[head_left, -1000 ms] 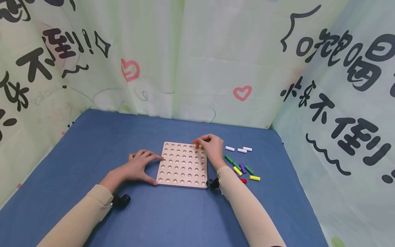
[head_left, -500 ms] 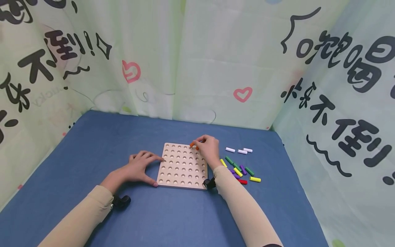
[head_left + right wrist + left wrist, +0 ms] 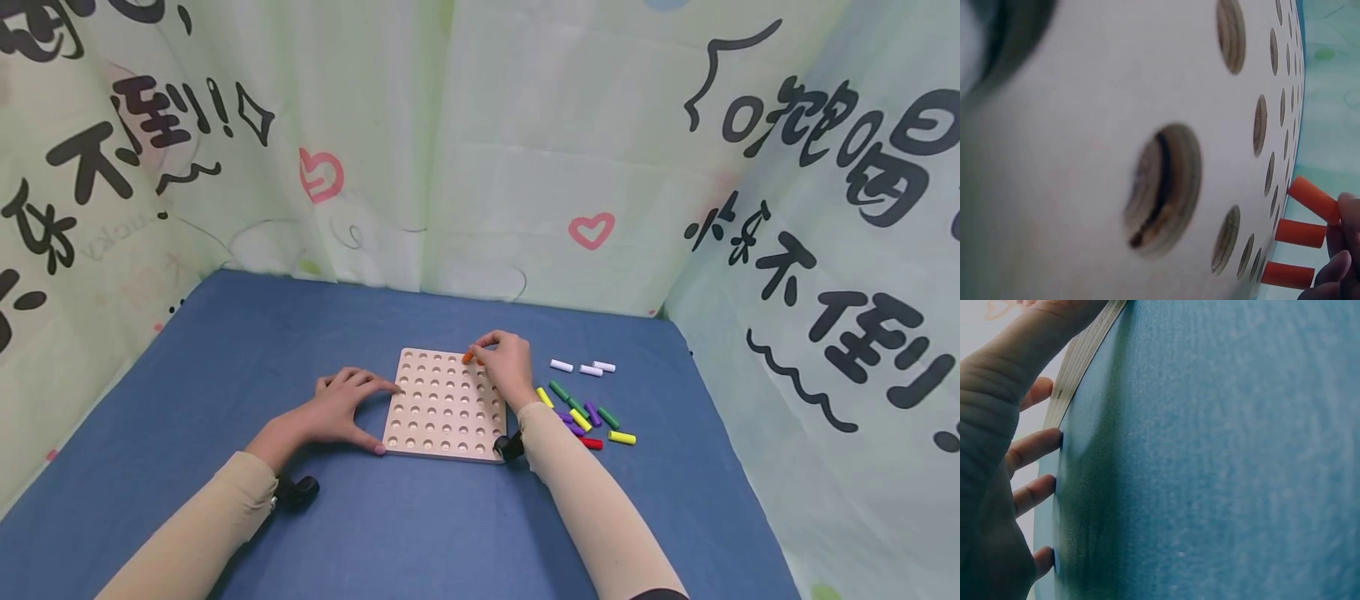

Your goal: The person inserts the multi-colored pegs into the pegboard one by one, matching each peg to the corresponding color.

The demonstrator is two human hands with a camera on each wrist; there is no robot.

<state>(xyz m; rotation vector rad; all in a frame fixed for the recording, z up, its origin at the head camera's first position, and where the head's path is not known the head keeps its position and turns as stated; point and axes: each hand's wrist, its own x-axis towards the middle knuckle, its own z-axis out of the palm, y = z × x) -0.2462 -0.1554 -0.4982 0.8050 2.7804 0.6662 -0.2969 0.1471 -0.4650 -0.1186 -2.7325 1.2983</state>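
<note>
On the blue table (image 3: pixel 420 533), the wooden board (image 3: pixel 441 403) sits mid-frame; it could twist if bumped, since the left hand (image 3: pixel 341 406), fingers spread, seems only to touch its left edge. At the board's upper right, the right hand (image 3: pixel 506 362) pinches a leaning orange peg (image 3: pixel 1314 199); that tilt might jam it or knock the two standing pegs (image 3: pixel 1300 233).

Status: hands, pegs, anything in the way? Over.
Left hand touching board at left edge. Right hand pinching tilted orange peg; two more orange pegs standing. Loose pegs right of board, seemingly not blocking.
</note>
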